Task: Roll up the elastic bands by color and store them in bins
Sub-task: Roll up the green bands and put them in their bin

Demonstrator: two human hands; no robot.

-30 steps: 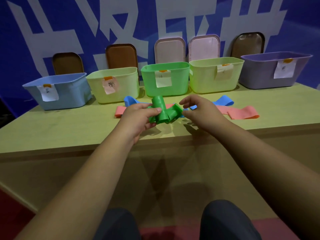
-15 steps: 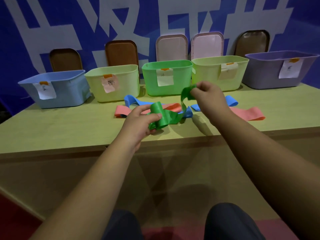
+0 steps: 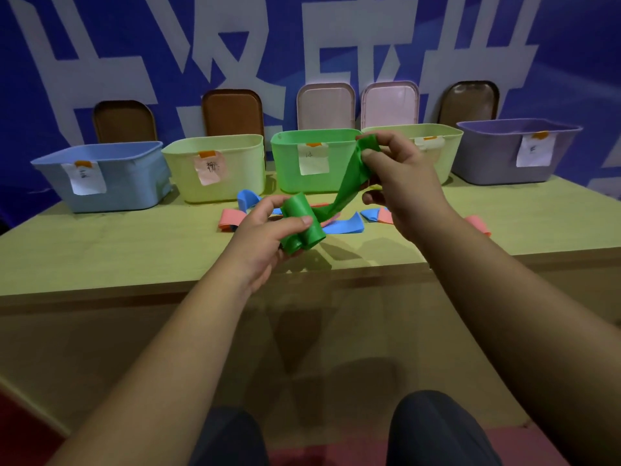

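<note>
Fingers of the left hand [image 3: 262,240] curl round the rolled end of the green band [image 3: 346,186], thumb across the top of the roll and the other fingers underneath, holding it just above the table [image 3: 100,257] near its front edge. From the roll the unrolled length rises up and to the right, where the right hand [image 3: 403,193] pinches the free end between thumb and forefinger in front of the bins.

Along the back of the table stands a row of five bins: a blue bin [image 3: 111,176] at the far left, a pale yellow bin [image 3: 235,169], a green bin [image 3: 289,163], a second pale yellow bin [image 3: 448,153] partly behind the right hand, and a purple bin [image 3: 497,163]. Each carries a paper label, the writing too blurred to read. A lid [image 3: 232,112] leans upright against the blue wall behind each one.

Between the bins and the hands lie loose bands flat on the table: a pink band [image 3: 230,220] and a blue band [image 3: 247,198] at the left, another blue one [image 3: 346,227] under the green strip, and what seems to be a further pink strip [image 3: 480,225] beyond the right forearm.
</note>
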